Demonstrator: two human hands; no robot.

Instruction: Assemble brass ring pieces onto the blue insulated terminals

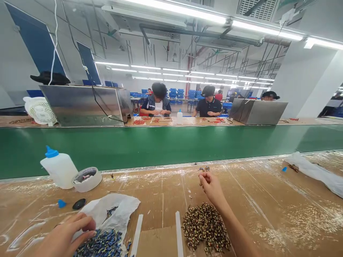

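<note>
My left hand [71, 230] hovers at the edge of a pile of small blue pieces [104, 244], with thumb and fingers apart and nothing visible between them. That pile lies on crumpled white paper [122, 207]. Farther out, my right hand [210, 187] is closed in a pinch; whatever is between its fingertips is too small to make out. Just past those fingertips lies a small cluster of dark and yellowish pieces [205, 169]. A larger heap of small black and yellow curved pieces [205, 226] sits below my right wrist.
A white squeeze bottle [61, 170] and a tape roll [88, 179] holding scraps stand at left. Two white strips [179, 232] mark the cardboard-covered bench. A green conveyor belt [166, 144] runs across, with co-workers seated beyond it. White sheeting [316, 171] lies at right.
</note>
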